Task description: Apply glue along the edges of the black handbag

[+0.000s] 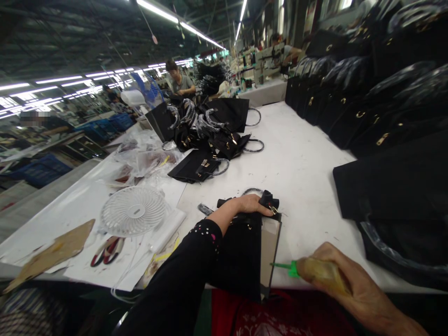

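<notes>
My left hand [252, 204] is closed on the top of a black handbag [234, 261] near the table's front edge, its thumb beside a gold-coloured metal clasp [273, 210]. The bag's right side shows a beige panel [269, 249]. Wrapped round a yellowish squeeze bottle [324, 274] with a green nozzle, my right hand [345, 275] is at the lower right. The thin nozzle tip points left, close to the beige panel; whether it touches cannot be made out. Part of the bag's top lies hidden under my left hand.
A pile of black handbags [210, 135] with plastic-wrapped handles lies at the back of the white table [294, 158]. More black bags [395, 172] line the right side. A white fan [135, 211], red-and-black-handled snips [108, 251] and brown cardboard [56, 249] are at left. Other people work farther back.
</notes>
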Demonstrator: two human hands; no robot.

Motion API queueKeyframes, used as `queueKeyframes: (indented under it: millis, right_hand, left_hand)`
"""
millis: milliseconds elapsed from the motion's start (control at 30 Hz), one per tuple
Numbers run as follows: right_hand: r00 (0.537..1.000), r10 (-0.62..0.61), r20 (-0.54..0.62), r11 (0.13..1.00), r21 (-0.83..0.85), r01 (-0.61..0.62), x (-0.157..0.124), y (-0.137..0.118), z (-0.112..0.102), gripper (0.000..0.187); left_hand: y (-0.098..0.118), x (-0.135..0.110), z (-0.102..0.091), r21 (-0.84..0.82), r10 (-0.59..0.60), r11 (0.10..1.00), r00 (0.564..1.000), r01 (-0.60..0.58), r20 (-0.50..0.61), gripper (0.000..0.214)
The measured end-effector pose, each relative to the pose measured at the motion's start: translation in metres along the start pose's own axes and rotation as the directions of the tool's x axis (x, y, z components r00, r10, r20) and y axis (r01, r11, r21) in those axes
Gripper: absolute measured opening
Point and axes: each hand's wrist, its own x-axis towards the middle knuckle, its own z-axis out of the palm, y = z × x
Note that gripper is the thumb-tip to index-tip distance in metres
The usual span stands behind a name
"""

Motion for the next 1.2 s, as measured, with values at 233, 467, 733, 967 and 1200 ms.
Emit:
queueKeyframes:
  millis: [233, 467, 733, 967, 1200]
  right_hand:
    - [0.997, -0.026, -0.079, 1.0, -0.003, 0.026, -0.009, -0.008, 0.005, 0.011]
    - [0.989, -0.031, -0.144, 0.999, 0.02, 0.034, -0.021, -0.006, 0.013, 0.016]
    - [0.996, -0.006, -0.091, 0.996, 0.087, 0.014, -0.02, -0.008, 0.016, 0.013]
    - [0.994, -0.073, -0.081, 0.993, 0.082, 0.08, -0.028, -0.017, 0.023, 0.013]
    - [0.998, -0.035, -0.058, 0.995, 0.095, 0.04, -0.03, -0.016, 0.024, 0.011]
  left_hand:
    - [0.003, -0.001, 0.0, 0.006, -0.016, 1.0, 1.0, 0.016, -0.004, 0.048]
    - [0.003, -0.002, 0.0, 0.002, -0.016, 1.0, 1.0, 0.016, -0.021, 0.049]
    - [0.006, -0.005, 0.0, 0.012, -0.016, 1.0, 1.0, 0.016, -0.025, 0.043]
    - [0.009, -0.008, 0.002, 0.001, -0.009, 1.0, 0.999, 0.009, -0.032, 0.037]
    - [0.01, -0.01, 0.002, 0.002, -0.012, 1.0, 1.0, 0.012, -0.029, 0.039]
